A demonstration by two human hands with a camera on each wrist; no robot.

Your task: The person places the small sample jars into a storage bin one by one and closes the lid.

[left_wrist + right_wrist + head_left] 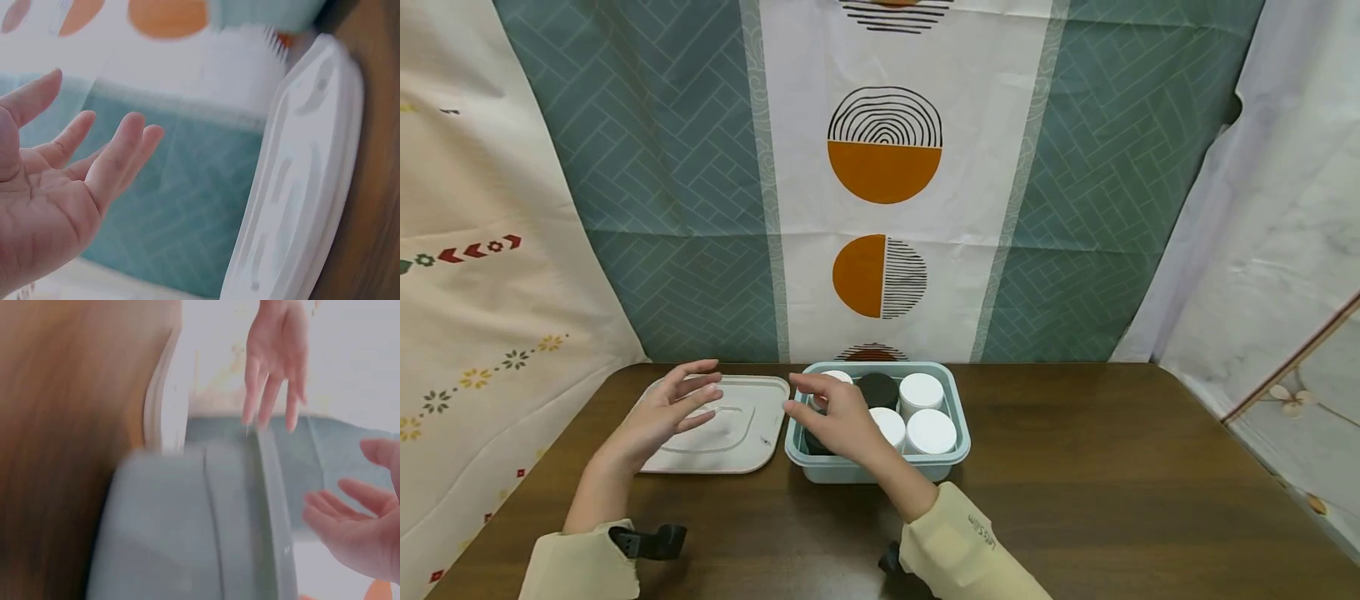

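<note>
A light blue plastic box (850,474) stands at the back middle of the table, with several round containers in it, some white-topped (931,432) and some black-topped (877,390). Over the box's left part hovers my right hand (846,423), fingers loosely bent and holding nothing; it hides some of the containers. My left hand (662,414) is raised above a pale rectangular lid (752,442) that lies left of the box. Its fingers are spread, and in the left wrist view the palm (56,206) is bare. In the right wrist view both hands appear beside the box (162,531).
The brown wooden table (1075,475) stretches to the right of the box. A patterned cloth (887,217) hangs behind its back edge, and further light cloths hang at the left (497,317) and right (1285,275). Dark bands (651,542) sit at the sleeve cuffs.
</note>
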